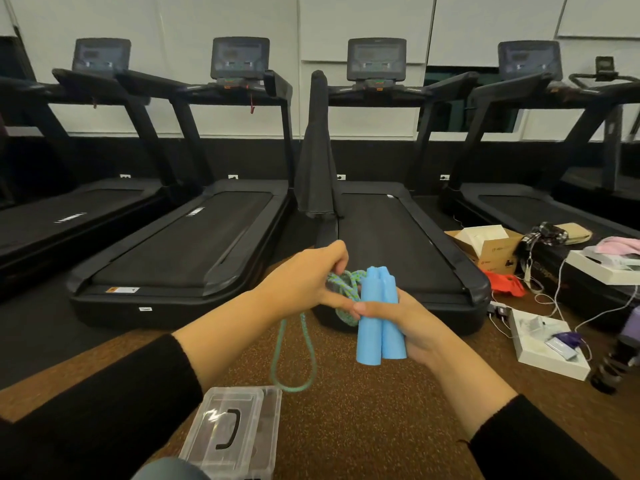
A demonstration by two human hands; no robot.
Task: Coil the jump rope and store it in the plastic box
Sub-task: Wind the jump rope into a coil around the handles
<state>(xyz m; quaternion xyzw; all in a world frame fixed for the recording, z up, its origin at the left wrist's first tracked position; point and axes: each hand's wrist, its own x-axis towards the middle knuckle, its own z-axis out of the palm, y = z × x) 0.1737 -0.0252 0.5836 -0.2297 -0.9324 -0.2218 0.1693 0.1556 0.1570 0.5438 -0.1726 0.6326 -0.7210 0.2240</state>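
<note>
Mid-frame, right hand (412,327) grips both light blue foam handles (379,323) while left hand (304,282) pinches the teal braided rope (294,358), clear lidded plastic box (235,431) on the floor below.

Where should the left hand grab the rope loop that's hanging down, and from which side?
Judging by its hang, take the dangling loop near its bottom bend, coming from the left with the left hand; that bend hangs free above the plastic box, clear of the handles.

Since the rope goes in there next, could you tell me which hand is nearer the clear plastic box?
Left. The left hand is up and slightly right of the plastic box; the right hand is farther right.
</note>
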